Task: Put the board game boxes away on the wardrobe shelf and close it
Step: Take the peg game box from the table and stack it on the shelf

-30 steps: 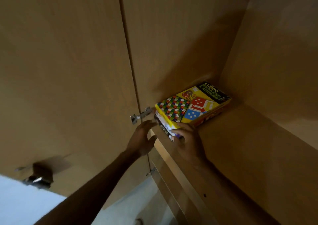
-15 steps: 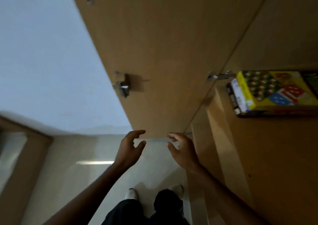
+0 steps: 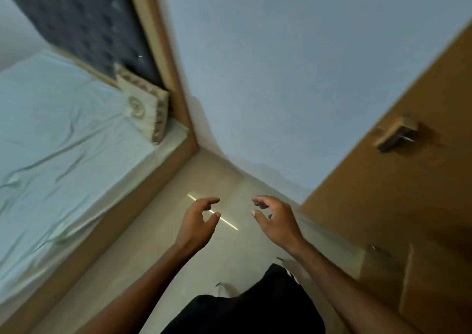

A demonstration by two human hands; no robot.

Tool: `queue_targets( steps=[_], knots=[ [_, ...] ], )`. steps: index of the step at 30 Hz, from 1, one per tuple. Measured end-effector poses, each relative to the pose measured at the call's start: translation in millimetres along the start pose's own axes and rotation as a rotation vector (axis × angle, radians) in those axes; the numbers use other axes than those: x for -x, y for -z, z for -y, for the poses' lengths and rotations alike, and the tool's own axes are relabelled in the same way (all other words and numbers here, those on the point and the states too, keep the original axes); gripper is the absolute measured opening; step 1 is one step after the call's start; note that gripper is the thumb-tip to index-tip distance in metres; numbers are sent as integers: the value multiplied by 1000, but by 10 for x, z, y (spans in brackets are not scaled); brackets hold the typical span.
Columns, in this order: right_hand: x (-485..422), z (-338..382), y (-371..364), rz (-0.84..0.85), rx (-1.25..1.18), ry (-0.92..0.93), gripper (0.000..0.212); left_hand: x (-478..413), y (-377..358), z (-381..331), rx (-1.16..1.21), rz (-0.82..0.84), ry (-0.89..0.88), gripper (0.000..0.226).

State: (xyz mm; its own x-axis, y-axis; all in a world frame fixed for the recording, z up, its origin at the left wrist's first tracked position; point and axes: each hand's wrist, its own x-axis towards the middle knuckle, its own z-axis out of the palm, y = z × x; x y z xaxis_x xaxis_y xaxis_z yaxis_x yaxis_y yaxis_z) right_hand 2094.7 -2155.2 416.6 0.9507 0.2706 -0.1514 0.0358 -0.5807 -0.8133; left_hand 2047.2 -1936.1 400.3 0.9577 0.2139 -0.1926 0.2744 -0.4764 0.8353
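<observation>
My left hand (image 3: 198,221) and my right hand (image 3: 275,219) hang side by side over the floor, both empty with fingers loosely curled and apart. The open wooden wardrobe door (image 3: 383,193) stands at the right, just beyond my right hand, with a metal hinge (image 3: 394,136) on its inner face. The board game boxes and the shelf are out of view.
A bed (image 3: 63,142) with a pale sheet, a pillow (image 3: 145,109) and a dark padded headboard (image 3: 84,22) fills the left. A blue wall (image 3: 281,65) is ahead. Beige floor (image 3: 178,231) lies between bed and wardrobe, with my dark-clothed legs (image 3: 255,308) below.
My view has swung left and down from the shelf and boxes to the bed and floor. Both hands came off the stacked boxes and dropped away from the wardrobe, empty.
</observation>
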Motion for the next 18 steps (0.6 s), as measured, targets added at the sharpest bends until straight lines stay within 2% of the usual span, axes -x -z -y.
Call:
queue_targets(
  steps=[6,9,18],
  knots=[
    [-640,845,-1012,306,87,204,31,210,980,700,36,-271,183,35],
    [-995,1325,-1658,489,155,335,32,368,1454,1028,88,-467,316,35],
    [-1421,2555,-3290,960,304,701,33,911,2380,1664,270,-931,668,33]
  ],
)
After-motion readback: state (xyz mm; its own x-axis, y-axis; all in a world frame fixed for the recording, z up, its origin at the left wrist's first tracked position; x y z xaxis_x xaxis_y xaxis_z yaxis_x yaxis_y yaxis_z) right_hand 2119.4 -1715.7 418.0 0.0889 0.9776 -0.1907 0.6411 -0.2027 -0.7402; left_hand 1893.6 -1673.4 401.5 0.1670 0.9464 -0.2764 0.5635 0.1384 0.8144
